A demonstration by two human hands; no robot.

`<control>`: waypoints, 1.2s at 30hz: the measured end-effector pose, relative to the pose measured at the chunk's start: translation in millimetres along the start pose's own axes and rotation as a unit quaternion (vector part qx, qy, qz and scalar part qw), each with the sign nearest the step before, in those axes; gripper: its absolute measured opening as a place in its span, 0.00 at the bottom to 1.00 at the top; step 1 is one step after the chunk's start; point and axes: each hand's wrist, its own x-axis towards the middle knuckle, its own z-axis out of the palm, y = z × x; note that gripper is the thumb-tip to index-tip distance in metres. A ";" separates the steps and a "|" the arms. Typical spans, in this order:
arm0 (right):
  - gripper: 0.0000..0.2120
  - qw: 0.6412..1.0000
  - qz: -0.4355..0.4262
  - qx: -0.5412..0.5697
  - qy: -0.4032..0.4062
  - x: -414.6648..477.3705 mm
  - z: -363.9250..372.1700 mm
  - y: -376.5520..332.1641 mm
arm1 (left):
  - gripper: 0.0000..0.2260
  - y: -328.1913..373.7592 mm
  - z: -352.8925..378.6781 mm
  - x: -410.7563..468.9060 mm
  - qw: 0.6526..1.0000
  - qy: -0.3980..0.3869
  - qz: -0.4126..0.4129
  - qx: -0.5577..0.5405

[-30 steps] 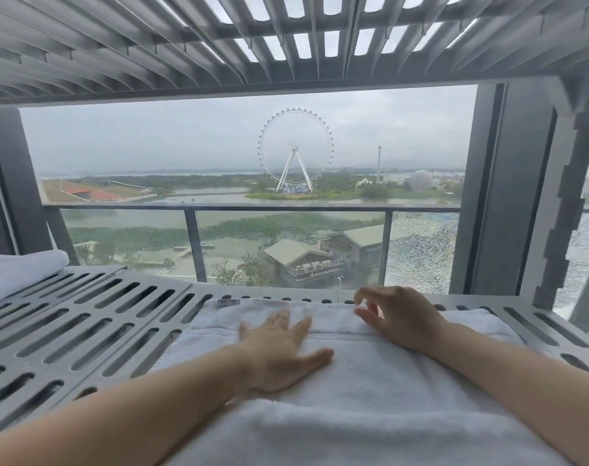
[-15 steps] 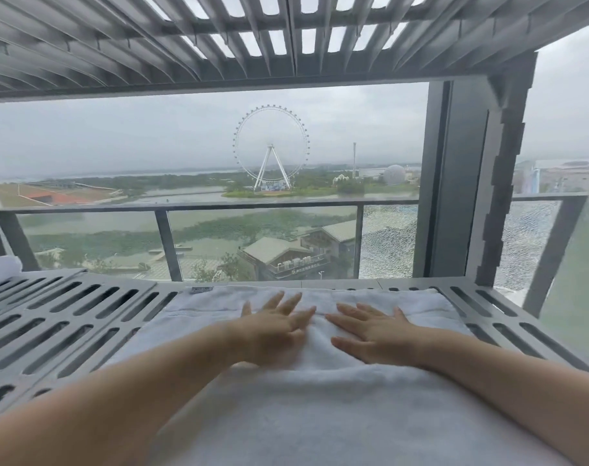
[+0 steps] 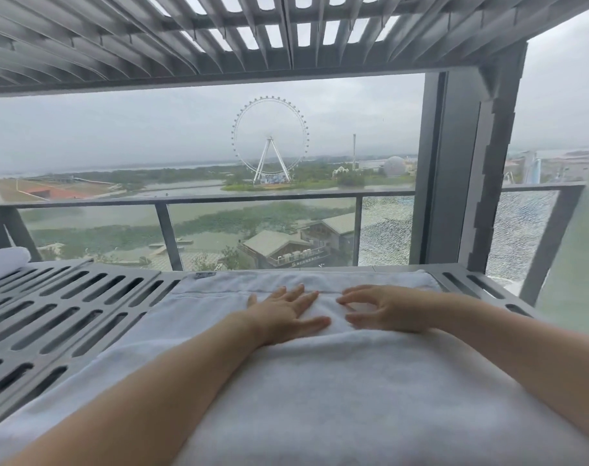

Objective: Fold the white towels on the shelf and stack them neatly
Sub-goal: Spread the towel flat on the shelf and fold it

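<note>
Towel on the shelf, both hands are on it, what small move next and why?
Probably slide both hands outward to smooth it: the left hand lies flat and the right hand rests arched beside it, both at the middle of the towel.

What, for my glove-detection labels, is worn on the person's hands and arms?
Nothing visible. The left hand and right hand are bare, with no gloves, rings or watch showing. Both forearms are uncovered to the frame edge, with no sleeves in view.
</note>
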 end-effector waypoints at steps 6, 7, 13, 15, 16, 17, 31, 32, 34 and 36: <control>0.15 0.999 -0.006 0.021 0.041 -30.7 -13.5 -22.8 | 0.30 2.0 -5.5 -5.4 1.000 0.009 0.015 -0.011; 0.15 0.999 -0.015 0.012 0.047 -36.7 -13.4 -27.0 | 0.29 1.4 -8.0 -11.5 0.999 0.022 0.029 -0.022; 0.25 0.996 -0.051 -0.021 0.067 -71.5 -1.7 -41.4 | 0.15 -17.5 -23.7 -76.5 0.986 0.083 0.101 -0.105; 0.26 0.995 -0.039 -0.051 0.082 -77.3 -0.9 -44.2 | 0.16 -26.1 -26.0 -99.6 0.987 0.081 0.110 -0.083; 0.24 0.993 -0.034 -0.059 0.095 -80.1 -1.3 -46.1 | 0.15 -31.0 -26.1 -110.8 0.988 0.084 0.116 -0.065; 0.23 0.992 -0.031 -0.063 0.107 -83.5 -2.4 -49.3 | 0.14 -36.3 -25.7 -121.4 0.988 0.090 0.116 -0.041; 0.14 0.964 0.076 -0.185 0.174 -205.8 4.0 -143.3 | 0.10 -37.6 -13.0 -255.3 0.943 0.272 0.116 0.156; 0.17 0.964 0.088 -0.192 0.164 -216.1 8.7 -149.3 | 0.09 -35.1 -11.1 -264.6 0.940 0.281 0.117 0.155; 0.20 0.960 0.108 -0.215 0.146 -235.9 16.9 -160.2 | 0.07 -28.1 -6.4 -282.5 0.934 0.300 0.120 0.152; 0.18 0.959 0.106 -0.222 0.140 -254.4 24.1 -170.2 | 0.06 -18.4 -1.7 -301.1 0.935 0.306 0.114 0.141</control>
